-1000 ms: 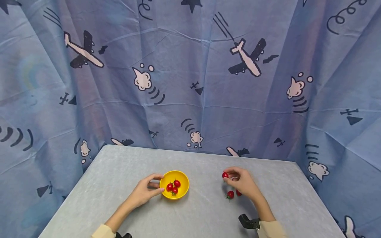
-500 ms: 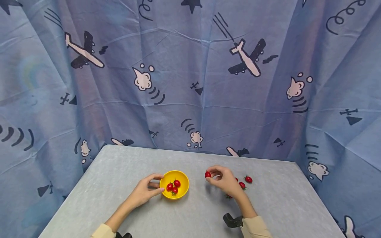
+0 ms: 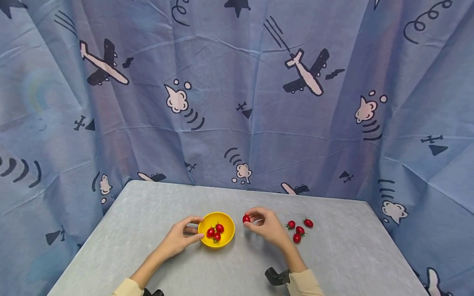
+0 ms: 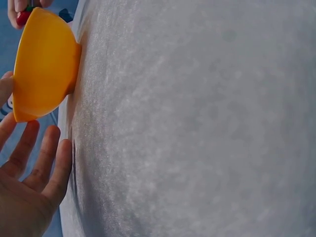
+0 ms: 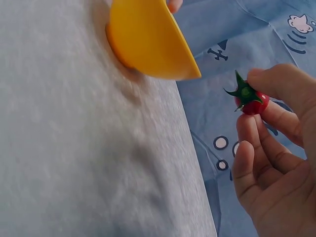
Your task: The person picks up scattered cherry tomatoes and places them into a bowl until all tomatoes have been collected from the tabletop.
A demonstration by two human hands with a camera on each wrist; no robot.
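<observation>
Tomato [image 5: 256,104] between right fingers [image 5: 283,123]

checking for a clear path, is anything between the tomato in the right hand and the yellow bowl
Nothing visible stands between the held tomato and the yellow bowl. The left hand touches the bowl's opposite side, and four loose tomatoes lie outside that gap.

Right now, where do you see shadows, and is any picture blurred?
Head view: faint shadow below the right hand; left wrist: soft, grainy table, shaded near the left hand; right wrist: blurry shadow on the table, but the held tomato fairly sharp.
</observation>
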